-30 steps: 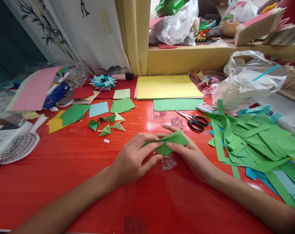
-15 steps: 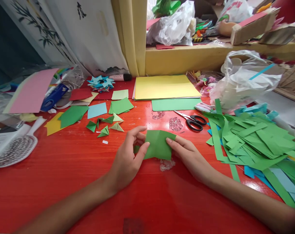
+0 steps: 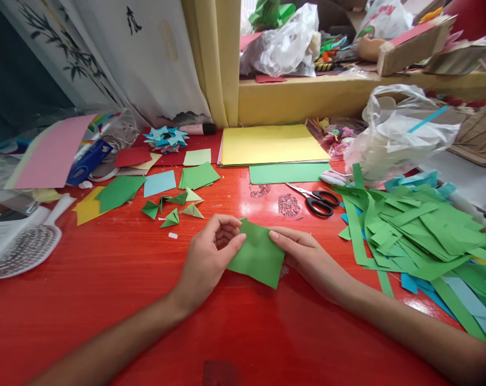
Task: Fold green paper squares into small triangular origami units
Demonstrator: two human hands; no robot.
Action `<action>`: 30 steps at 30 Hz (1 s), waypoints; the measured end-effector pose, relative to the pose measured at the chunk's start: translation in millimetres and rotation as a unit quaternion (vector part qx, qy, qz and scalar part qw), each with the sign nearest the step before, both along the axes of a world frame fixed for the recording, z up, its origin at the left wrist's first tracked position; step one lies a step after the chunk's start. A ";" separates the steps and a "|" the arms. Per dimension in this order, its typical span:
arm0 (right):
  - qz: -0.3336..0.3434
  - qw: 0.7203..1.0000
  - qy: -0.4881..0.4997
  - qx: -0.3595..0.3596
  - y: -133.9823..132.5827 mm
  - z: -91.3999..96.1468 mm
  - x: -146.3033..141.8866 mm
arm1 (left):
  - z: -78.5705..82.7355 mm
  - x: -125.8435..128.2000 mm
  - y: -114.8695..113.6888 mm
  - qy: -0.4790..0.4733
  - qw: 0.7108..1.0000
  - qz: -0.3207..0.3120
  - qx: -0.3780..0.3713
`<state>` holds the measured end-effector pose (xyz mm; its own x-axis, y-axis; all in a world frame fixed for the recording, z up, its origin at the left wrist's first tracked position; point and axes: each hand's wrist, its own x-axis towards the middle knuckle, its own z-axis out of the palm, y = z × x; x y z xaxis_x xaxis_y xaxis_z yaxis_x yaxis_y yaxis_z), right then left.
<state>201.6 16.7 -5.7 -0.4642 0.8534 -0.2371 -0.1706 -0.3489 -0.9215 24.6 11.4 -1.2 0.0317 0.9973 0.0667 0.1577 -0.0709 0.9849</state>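
Observation:
A square of green paper (image 3: 256, 254) with a faint crease is held between both hands over the red table (image 3: 243, 327). My left hand (image 3: 210, 254) pinches its upper left edge between thumb and curled fingers. At the upper right corner, my right hand (image 3: 303, 252) grips the sheet with the thumb on top and the fingers behind. Small folded green paper pieces (image 3: 171, 217) lie beyond my left hand. Black-handled scissors (image 3: 321, 201) rest beyond my right hand.
Green paper strips (image 3: 419, 230) are heaped at the right. Yellow sheets (image 3: 273, 145) lie at the back, near a blue folded-paper ring (image 3: 166, 139). A hairbrush (image 3: 31, 244) lies at the left, and a clear plastic bag (image 3: 403, 134) stands at the back right.
The green paper has turned, its lower right corner now pointing down toward me, and more of its face shows. Both hands keep hold of it, with the fingers slightly shifted.

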 end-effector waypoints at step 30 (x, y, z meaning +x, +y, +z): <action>0.001 0.997 0.022 -0.069 8.8 3.3 2.3 | -6.3 -18.5 15.2 0.325 0.787 -0.204 0.483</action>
